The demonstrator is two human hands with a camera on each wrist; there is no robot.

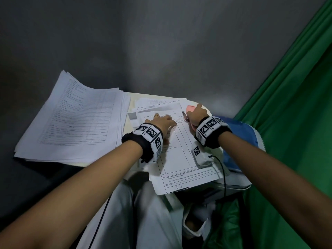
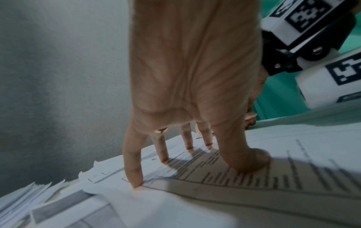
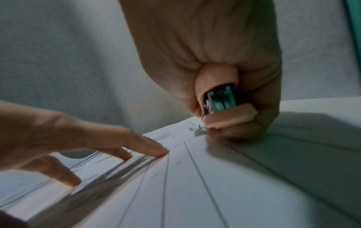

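Observation:
A printed form sheet [image 1: 181, 150] lies on top of loose papers on a small pale table [image 1: 131, 101]. My left hand [image 1: 161, 121] rests on the form [image 2: 254, 177] with straight, spread fingers [image 2: 134, 175] pressing it down. My right hand [image 1: 196, 114] grips a pink stapler [image 1: 190, 108] at the sheet's top right corner. In the right wrist view the pink stapler [image 3: 224, 111], with its metal mouth showing, sits at the paper's corner inside my right hand [image 3: 215, 61]. The left hand's fingertips [image 3: 158, 152] press the paper beside it.
A thick stack of printed sheets [image 1: 75, 119] lies to the left, overhanging the table. More loose papers [image 1: 159, 103] sit behind the form. A green cloth [image 1: 287, 123] hangs on the right, a blue-and-white object [image 1: 242, 133] beside it. A black cable [image 1: 222, 169] runs down over my lap.

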